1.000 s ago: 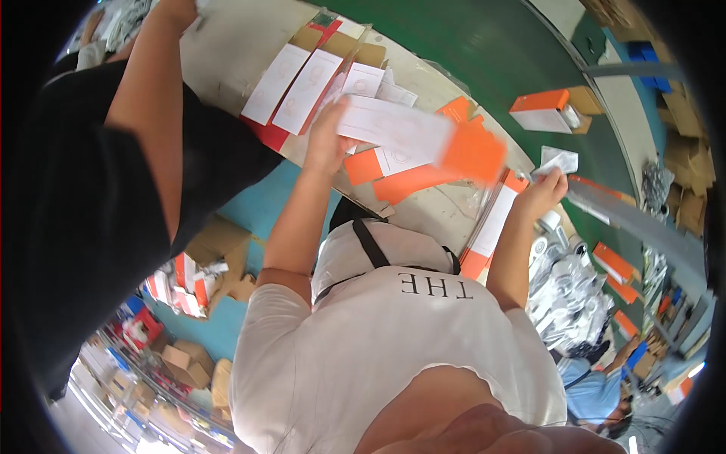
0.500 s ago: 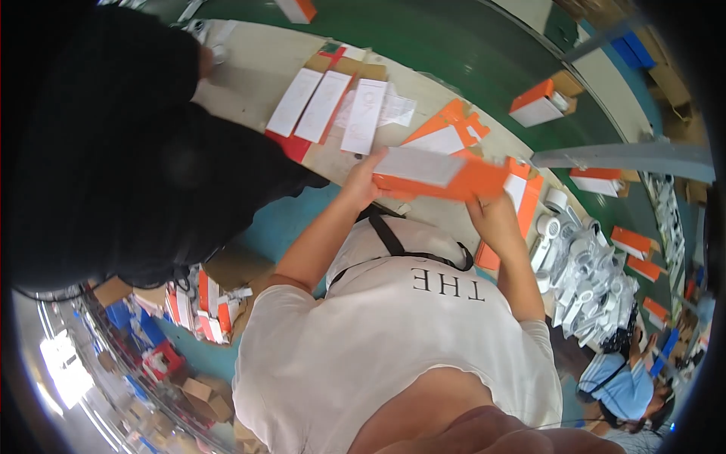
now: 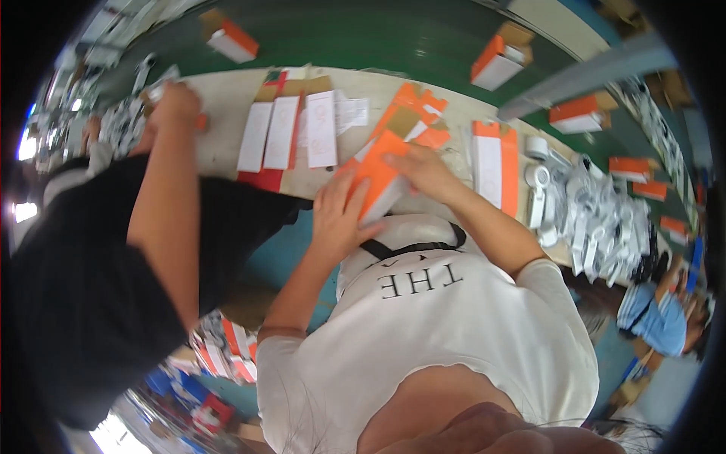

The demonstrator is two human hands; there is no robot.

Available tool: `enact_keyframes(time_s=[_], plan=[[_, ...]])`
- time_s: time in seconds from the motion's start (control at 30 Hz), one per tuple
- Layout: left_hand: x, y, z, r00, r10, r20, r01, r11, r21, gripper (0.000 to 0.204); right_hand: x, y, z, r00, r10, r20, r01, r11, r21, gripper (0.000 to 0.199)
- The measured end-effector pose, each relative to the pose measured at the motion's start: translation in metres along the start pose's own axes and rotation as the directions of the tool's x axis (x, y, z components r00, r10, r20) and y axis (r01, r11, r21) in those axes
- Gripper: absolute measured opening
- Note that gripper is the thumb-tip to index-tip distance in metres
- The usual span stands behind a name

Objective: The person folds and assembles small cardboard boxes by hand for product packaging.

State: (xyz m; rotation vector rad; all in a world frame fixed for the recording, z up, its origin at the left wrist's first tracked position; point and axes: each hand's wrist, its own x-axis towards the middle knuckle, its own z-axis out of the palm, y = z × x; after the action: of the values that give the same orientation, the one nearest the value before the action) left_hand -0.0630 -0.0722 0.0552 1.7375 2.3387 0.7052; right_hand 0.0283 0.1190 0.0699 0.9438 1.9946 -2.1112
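Note:
An orange-and-white carton (image 3: 380,172) is tilted between my hands, close to my waist at the table's near edge. My left hand (image 3: 338,214) grips its lower left side, fingers spread across the orange face. At its upper right end, the fingers of my right hand (image 3: 427,171) are closed on the carton's edge; the thumb side is partly hidden. Just beyond lie flattened orange cartons (image 3: 401,106), partly covered by the held one. To the right rests another orange carton with a white panel (image 3: 488,163). On the left, white-faced cartons (image 3: 281,130) lie side by side over red card.
A co-worker in black fills the left side, one hand (image 3: 178,102) over the table. White fan-like devices in clear bags (image 3: 594,216) are heaped at right. Open orange cartons (image 3: 497,64) stand on the green belt (image 3: 408,49) beyond. A grey post (image 3: 582,76) slants in at upper right.
The carton has turned from nearly level to steeply tilted and come nearer my body. My hands have drawn closer together. The co-worker's forearm now shows at left.

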Motion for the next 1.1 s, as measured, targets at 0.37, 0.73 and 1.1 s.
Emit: enact_keyframes(time_s=[0.37,0.73,1.1], plan=[[0.032,-0.191,-0.020,0.741,-0.611,-0.277,0.509,0.781,-0.362,0.061,-0.028,0.188,-0.142,0.379,-0.265,-0.887,-0.621,0.637,-0.456,0.058],[0.097,-0.008,0.058,0.987,-0.139,-0.078,0.070,0.818,-0.571,0.038,-0.076,0.187,-0.159,0.496,0.032,-0.868,0.241,0.955,0.173,0.025],[0.093,0.091,0.038,0.996,0.074,0.048,-0.005,0.595,-0.804,0.034,-0.069,0.050,-0.064,0.774,-0.422,-0.472,0.509,0.858,0.067,0.047]])
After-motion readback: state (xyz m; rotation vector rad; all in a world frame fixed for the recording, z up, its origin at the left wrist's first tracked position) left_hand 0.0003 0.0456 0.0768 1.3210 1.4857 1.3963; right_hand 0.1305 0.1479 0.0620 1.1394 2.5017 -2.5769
